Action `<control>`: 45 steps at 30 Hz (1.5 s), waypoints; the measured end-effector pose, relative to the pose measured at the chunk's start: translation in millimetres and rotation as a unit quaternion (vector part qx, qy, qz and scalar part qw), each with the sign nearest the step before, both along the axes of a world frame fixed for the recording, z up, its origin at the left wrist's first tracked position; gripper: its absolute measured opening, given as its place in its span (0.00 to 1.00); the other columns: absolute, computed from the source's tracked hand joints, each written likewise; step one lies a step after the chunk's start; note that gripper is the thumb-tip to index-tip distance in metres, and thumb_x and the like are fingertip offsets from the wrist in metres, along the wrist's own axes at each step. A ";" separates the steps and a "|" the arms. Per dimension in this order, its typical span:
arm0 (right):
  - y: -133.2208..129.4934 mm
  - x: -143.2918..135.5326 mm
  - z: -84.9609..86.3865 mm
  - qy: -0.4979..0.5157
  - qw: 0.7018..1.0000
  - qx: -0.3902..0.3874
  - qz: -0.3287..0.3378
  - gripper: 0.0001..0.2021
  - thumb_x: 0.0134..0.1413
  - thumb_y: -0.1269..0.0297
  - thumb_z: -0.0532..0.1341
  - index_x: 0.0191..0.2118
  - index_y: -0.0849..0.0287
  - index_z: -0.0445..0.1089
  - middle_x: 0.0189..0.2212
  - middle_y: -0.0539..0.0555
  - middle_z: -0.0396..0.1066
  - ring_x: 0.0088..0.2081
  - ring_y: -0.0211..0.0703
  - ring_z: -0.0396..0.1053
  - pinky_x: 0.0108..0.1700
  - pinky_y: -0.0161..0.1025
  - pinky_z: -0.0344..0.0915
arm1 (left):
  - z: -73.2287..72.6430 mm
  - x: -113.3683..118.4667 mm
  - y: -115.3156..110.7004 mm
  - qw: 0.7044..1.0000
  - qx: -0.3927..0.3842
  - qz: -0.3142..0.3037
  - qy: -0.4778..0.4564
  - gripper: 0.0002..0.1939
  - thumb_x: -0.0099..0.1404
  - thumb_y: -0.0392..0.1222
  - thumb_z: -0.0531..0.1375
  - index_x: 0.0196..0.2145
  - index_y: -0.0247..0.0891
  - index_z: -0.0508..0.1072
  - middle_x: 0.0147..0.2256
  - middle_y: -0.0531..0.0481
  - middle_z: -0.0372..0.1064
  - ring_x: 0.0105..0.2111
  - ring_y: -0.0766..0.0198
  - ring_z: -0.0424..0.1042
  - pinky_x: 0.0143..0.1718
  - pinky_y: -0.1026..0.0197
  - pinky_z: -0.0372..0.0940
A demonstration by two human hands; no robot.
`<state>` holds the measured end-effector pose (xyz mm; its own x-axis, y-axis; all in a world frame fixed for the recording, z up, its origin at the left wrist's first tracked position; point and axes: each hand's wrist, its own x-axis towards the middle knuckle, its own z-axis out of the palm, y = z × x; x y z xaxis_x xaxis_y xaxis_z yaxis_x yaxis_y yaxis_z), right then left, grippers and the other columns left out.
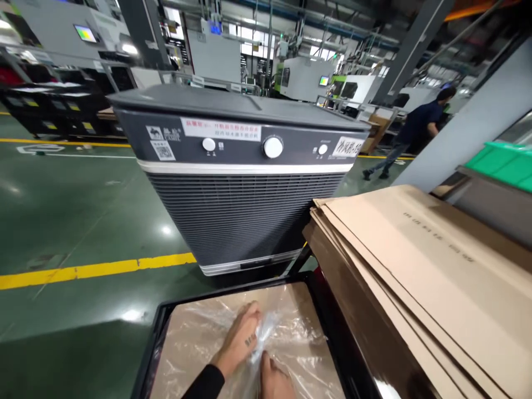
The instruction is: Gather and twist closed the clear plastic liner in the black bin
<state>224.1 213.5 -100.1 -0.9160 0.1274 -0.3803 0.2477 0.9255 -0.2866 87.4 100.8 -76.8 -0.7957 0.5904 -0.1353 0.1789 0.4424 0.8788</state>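
At the bottom of the view my left hand presses on crinkled clear plastic film that lies in a black-rimmed tray lined with brown cardboard. Its fingers bunch a fold of the film. My right hand is mostly cut off by the frame's lower edge and touches the same bunch of film from below. A black sleeve covers my left forearm.
A large grey air cooler with white knobs stands right behind the tray. A stack of flat cardboard sheets lies to the right. A person in dark clothes walks at the back right. Green floor with a yellow line at left.
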 end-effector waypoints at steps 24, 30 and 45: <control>1.7 6.3 9.8 -0.017 0.991 0.090 0.093 0.21 0.47 0.83 0.50 0.45 0.55 0.65 0.35 0.52 0.77 0.32 0.51 0.78 0.30 0.39 0.69 | -5.8 -41.7 -0.9 0.836 0.197 0.266 -0.439 0.18 0.69 0.48 0.56 0.25 0.37 0.61 0.19 0.62 0.54 0.14 0.75 0.47 0.14 0.69 0.47; -2.5 0.0 57.6 -0.046 0.990 0.067 0.116 0.24 0.50 0.85 0.44 0.48 0.59 0.64 0.37 0.55 0.77 0.34 0.53 0.78 0.34 0.45 0.75 | 13.2 -50.2 -8.5 0.853 0.197 0.258 -0.410 0.17 0.69 0.49 0.56 0.26 0.37 0.62 0.19 0.62 0.54 0.15 0.75 0.48 0.14 0.69 0.47; -23.7 9.0 67.9 -0.065 0.961 0.186 0.192 0.24 0.49 0.86 0.47 0.51 0.71 0.66 0.31 0.63 0.76 0.29 0.53 0.77 0.27 0.41 0.73 | 1.0 -57.0 -14.0 0.879 0.179 0.225 -0.380 0.16 0.69 0.48 0.57 0.27 0.36 0.65 0.19 0.62 0.54 0.15 0.76 0.47 0.14 0.69 0.47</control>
<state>233.1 189.8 -32.1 -0.8703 -0.0617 -0.4886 -0.1216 0.9883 0.0919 30.4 86.8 -75.8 -0.7193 0.3518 -0.5991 -0.6432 -0.0113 0.7656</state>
